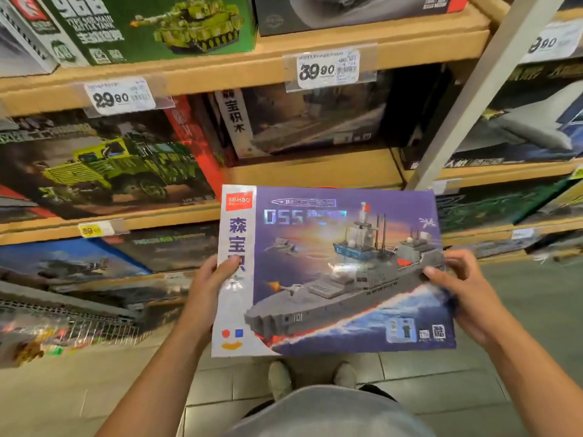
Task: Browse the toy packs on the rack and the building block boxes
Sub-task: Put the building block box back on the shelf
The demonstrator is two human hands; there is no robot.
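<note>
fingers of left hand and right hand pinch the warship box at 9 and 3 o'clock; keep it level, face up, to read the front.

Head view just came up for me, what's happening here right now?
A person stands at toy shelves, holding a warship building block box face-up in front of them. The left hand grips its left edge and the right hand grips its right edge, thumbs on the cover. Other boxes sit on the shelves behind, including a green truck box, under price tags.
</note>
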